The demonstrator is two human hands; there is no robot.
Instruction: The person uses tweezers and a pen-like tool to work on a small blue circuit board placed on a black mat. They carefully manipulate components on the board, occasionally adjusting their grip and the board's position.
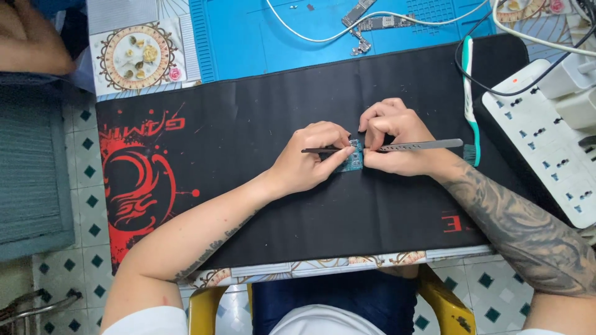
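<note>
A small blue-green circuit board (354, 159) lies on the black desk mat (267, 111), pinched between both hands. My left hand (308, 159) presses its fingertips on the board's left end, with a thin dark tool (318, 150) lying across its fingers. My right hand (397, 139) grips a flat metal pry tool (422, 146) whose tip meets the board's top edge; the handle points right. Most of the board is hidden under my fingers.
A white power strip (546, 136) sits at the right edge with plugs and cables. A teal-and-white toothbrush (470, 99) lies beside it. Behind the black mat is a blue work mat (279, 31) with circuit boards (372, 18) and a white cable. Another person's arm (31, 37) shows top left.
</note>
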